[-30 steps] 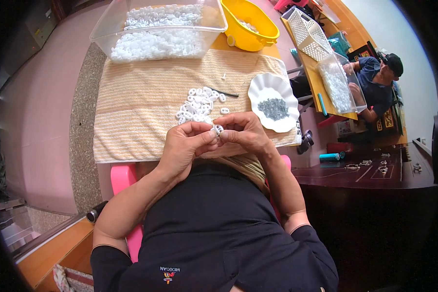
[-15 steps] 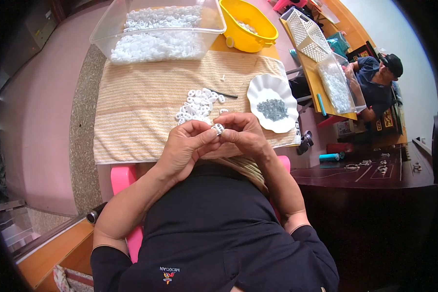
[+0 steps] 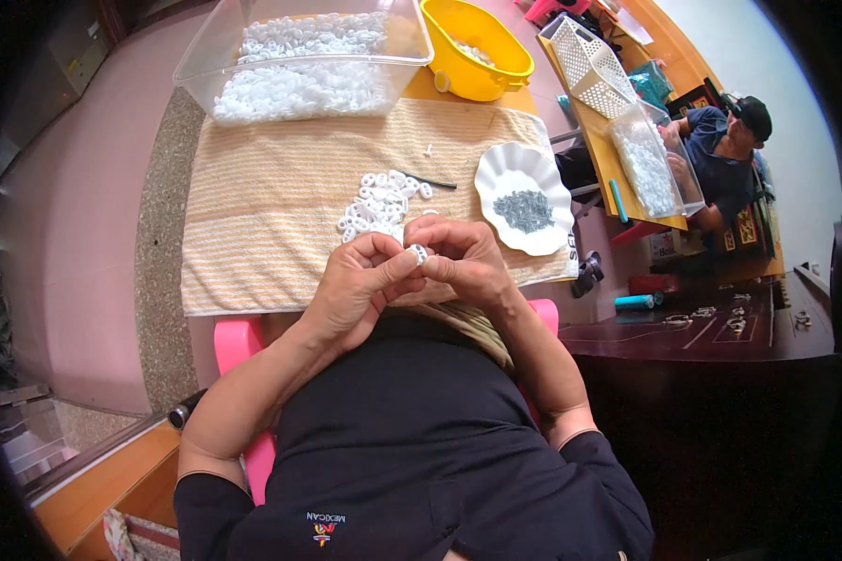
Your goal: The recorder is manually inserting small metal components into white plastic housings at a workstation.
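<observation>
Between my two hands, over the near edge of a striped towel (image 3: 253,206), is a small white oval plastic part (image 3: 419,252) with dark-looking openings. My left hand (image 3: 348,280) pinches it from the left with thumb and fingers. The thumb and forefinger of my right hand (image 3: 470,264) close on its right side. Just beyond my fingers lies a loose pile of similar white parts (image 3: 374,204). A thin black rod (image 3: 432,181) rests against the pile's right side. To the right, a white scalloped dish (image 3: 494,166) holds many small grey pieces (image 3: 522,211).
A clear bin (image 3: 195,70) full of white parts stands at the back, beside a yellow tub (image 3: 485,82). One tiny white piece (image 3: 428,150) lies on the towel. At right, a person (image 3: 720,150) sits by another table with a clear bin (image 3: 644,168) and a white perforated basket (image 3: 587,65).
My hands stay almost in place. The white part has turned slightly between my fingers, and my right fingers have shifted a little. The other person's head has moved slightly.
</observation>
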Demonstrator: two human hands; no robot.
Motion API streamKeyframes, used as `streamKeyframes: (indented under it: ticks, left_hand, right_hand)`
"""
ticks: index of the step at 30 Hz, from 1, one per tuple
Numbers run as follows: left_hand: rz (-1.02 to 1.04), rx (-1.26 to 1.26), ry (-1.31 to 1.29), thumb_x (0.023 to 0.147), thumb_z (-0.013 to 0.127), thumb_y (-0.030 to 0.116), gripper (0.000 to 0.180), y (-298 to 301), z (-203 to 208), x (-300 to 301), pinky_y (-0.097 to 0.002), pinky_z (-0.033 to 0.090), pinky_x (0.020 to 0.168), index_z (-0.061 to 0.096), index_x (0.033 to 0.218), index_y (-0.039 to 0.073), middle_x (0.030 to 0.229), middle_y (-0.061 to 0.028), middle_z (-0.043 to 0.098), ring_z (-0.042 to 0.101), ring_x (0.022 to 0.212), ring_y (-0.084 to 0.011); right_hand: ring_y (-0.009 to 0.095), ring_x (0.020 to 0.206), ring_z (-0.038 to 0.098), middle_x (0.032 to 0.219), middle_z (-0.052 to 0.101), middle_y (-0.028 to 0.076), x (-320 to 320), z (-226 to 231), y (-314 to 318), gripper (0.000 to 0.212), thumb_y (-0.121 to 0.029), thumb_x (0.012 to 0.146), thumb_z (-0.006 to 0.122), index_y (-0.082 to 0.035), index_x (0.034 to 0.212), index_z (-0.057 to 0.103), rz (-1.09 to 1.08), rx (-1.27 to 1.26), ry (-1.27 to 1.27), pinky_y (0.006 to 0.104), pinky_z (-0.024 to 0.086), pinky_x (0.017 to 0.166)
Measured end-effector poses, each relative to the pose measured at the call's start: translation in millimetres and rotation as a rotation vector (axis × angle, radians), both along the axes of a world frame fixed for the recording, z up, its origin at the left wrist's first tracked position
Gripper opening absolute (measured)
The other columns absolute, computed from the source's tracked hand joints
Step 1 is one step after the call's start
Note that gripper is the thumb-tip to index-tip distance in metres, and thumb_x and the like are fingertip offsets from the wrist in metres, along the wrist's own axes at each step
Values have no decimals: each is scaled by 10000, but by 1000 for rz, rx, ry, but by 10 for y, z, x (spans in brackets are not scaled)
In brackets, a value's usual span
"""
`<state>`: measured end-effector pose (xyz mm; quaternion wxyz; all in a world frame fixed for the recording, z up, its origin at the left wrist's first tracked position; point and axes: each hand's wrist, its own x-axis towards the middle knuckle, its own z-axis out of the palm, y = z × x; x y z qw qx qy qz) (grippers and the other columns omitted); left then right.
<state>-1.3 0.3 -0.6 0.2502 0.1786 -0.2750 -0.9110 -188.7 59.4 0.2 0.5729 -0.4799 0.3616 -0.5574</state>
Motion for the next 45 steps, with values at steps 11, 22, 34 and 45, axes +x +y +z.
streamKeyframes:
  ticks: [11,22,34,45]
  left_hand:
    - [17,-11,-3,889,675,113,102,-18,7,-18,-274,568,766,593,896,53,865,-47,662,657,785,-129]
    - [77,62,-97,883,683,107,117,-14,79,-30,-251,563,740,612,931,28,949,-85,678,647,774,-128]
    - [112,-9,-122,885,672,97,100,-6,66,-19,-255,569,755,603,902,26,1035,-117,654,639,801,-114]
    - [172,-31,-142,889,660,76,77,-52,50,12,-254,566,736,603,912,29,1016,-108,655,630,802,-110]
  right_hand:
    - [152,989,565,1086,586,111,68,101,19,216,-6,827,697,46,1028,637,-78,85,20,288,469,864]
    - [137,804,649,876,660,83,-138,300,-118,129,53,850,654,44,975,624,-377,-28,313,255,542,713]
    - [144,755,667,896,702,145,-1523,911,-1442,326,-127,840,705,71,1095,658,-979,-356,685,240,532,676]
    - [95,710,602,804,657,31,-477,560,-310,158,-27,811,692,1,966,682,-274,18,1076,251,487,646]
